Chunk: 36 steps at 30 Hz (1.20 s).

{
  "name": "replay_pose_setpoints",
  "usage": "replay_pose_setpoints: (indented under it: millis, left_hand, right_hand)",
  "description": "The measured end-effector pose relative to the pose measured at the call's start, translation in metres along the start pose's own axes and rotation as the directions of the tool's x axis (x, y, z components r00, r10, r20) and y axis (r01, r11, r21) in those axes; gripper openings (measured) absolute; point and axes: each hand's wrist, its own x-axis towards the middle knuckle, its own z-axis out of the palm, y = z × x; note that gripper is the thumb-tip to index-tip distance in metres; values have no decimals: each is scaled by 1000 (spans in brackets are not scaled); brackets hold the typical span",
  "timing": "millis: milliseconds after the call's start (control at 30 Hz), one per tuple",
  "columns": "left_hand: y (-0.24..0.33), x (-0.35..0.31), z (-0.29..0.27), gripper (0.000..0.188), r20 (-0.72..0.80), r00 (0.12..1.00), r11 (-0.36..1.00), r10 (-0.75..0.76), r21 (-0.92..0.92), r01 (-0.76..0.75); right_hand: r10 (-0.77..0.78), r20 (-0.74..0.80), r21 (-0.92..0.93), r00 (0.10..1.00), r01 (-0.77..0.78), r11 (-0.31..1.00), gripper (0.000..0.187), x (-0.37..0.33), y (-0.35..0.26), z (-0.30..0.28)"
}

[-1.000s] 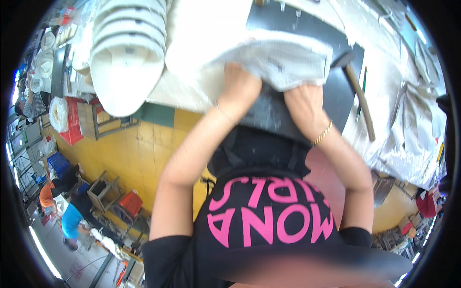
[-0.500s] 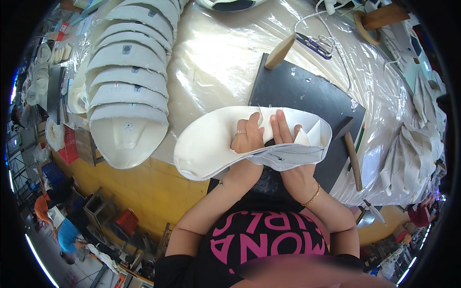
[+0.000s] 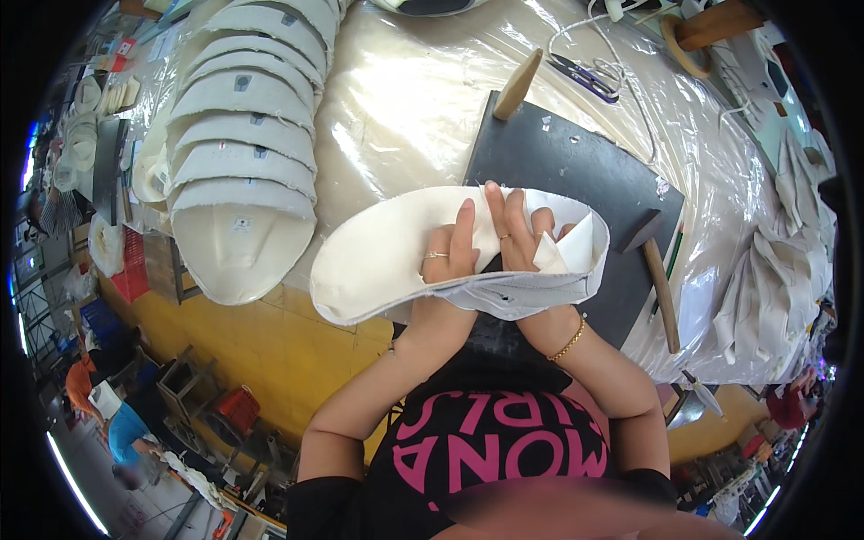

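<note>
A white shoe upper (image 3: 373, 247) is held with its opening facing up, its long toe part to the left and its heel end to the right, above a dark board. My left hand (image 3: 448, 258) reaches over its near edge, fingers bent inside against the pale lining, gripping the near wall. Close beside it, my right hand (image 3: 520, 236) also grips the near wall from inside; one finger reaches up to the far rim. A folded white flap (image 3: 569, 245) stands up inside the heel end. Both thumbs are hidden.
Left of the upper, a long row of nested white shoe uppers (image 3: 243, 171) lies on the plastic-covered table. The dark board (image 3: 562, 148) has a wooden handle (image 3: 517, 85) at its far corner. A hammer (image 3: 661, 292), scissors (image 3: 585, 79) and white pieces (image 3: 765, 288) lie to the right.
The shoe upper and both hands have shifted slightly left and away from me. My right fingers have spread, one now at the far rim.
</note>
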Motion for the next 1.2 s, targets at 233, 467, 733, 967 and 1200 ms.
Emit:
replay_pose_setpoints:
  millis: [233,467,733,967,1200]
  left_hand:
    - [4,-2,-2,60,33,998,997,-46,-66,48]
    - [3,-4,1,63,-3,1000,996,-27,-88,27]
    - [-13,-7,1,60,52,965,965,257,42,-259]
    - [-1,-12,-48,30,376,748,587,547,466,-663]
    - [11,30,-80,34,376,573,495,728,290,-819]
  right_hand:
    - [-86,-70,229,994,100,968,65,-10,10,6]
    - [-241,-264,536,934,350,768,53,-15,23,8]
    - [-298,-216,673,930,363,644,46,-16,36,4]
    - [-402,-83,757,912,320,570,47,-19,44,18]
    - [-298,-162,794,941,303,527,52,-2,57,-1]
